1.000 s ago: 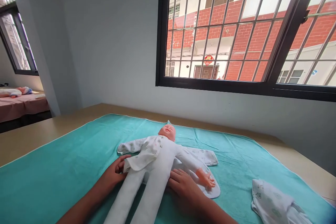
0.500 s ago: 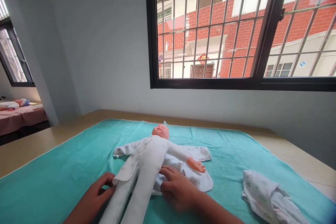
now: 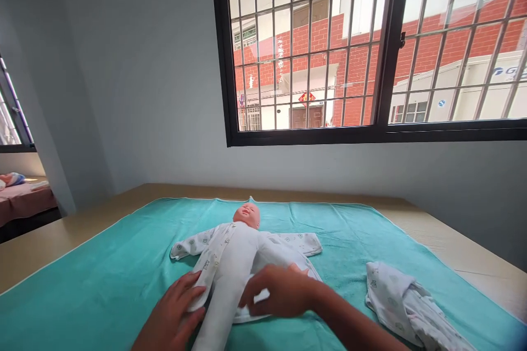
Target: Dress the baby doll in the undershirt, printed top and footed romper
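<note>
Hands (image 3: 175, 310) (image 3: 284, 290) have shifted by the doll (image 3: 239, 249) on teal cloth (image 3: 102, 285), window (image 3: 304, 55) beyond.

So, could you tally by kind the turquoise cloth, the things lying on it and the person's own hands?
Turquoise cloth: 1
Baby doll: 1
Printed long-sleeved top, around the doll: 1
Bundle of printed clothing: 1 (pieces within it can't be counted)
Hands: 2, left hand and right hand
Total: 6
</note>
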`<action>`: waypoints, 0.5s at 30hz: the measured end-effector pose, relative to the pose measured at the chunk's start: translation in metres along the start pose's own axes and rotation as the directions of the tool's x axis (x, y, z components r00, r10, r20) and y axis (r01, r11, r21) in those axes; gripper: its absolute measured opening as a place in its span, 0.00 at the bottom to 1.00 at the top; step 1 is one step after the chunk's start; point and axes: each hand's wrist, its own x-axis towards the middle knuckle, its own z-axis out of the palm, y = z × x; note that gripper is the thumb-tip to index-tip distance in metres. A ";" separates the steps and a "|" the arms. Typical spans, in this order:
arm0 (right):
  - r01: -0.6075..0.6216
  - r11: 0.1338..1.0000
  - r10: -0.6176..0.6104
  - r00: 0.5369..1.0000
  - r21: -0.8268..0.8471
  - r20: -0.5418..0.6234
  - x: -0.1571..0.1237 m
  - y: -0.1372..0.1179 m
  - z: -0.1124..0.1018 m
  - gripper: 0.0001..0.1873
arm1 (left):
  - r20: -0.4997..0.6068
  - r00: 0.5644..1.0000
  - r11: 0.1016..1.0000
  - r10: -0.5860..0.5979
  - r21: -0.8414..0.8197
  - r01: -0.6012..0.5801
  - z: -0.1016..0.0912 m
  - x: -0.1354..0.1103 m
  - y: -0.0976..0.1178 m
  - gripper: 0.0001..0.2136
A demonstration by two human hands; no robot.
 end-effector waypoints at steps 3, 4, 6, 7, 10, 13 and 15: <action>-0.106 0.986 0.128 0.977 0.131 -0.172 -0.005 0.028 -0.040 0.10 | -0.003 0.999 0.998 0.040 0.057 -0.040 -0.009 0.019 0.038 0.16; -0.182 0.978 0.207 0.925 0.107 -0.318 -0.008 0.044 -0.050 0.11 | 0.009 0.997 0.994 0.082 0.065 -0.082 -0.007 0.028 0.054 0.16; -0.449 0.893 0.357 0.742 -0.026 -0.568 -0.016 0.080 -0.061 0.14 | 0.066 0.980 0.978 0.190 0.080 -0.195 0.005 0.048 0.087 0.17; -0.562 0.821 0.393 0.684 -0.099 -0.615 -0.020 0.097 -0.063 0.14 | 0.108 0.961 0.961 0.253 0.089 -0.263 0.015 0.059 0.103 0.18; -0.617 0.771 0.415 0.673 -0.156 -0.612 -0.028 0.127 -0.055 0.12 | 0.264 0.873 0.877 0.410 0.150 -0.457 0.055 0.092 0.142 0.20; -0.583 0.800 0.416 0.707 -0.139 -0.572 -0.025 0.133 -0.043 0.11 | 0.454 0.761 0.743 0.463 0.270 -0.613 0.094 0.120 0.160 0.18; -0.558 0.825 0.426 0.719 -0.091 -0.549 -0.022 0.134 -0.041 0.14 | 0.512 0.718 0.665 0.472 0.327 -0.671 0.112 0.135 0.160 0.14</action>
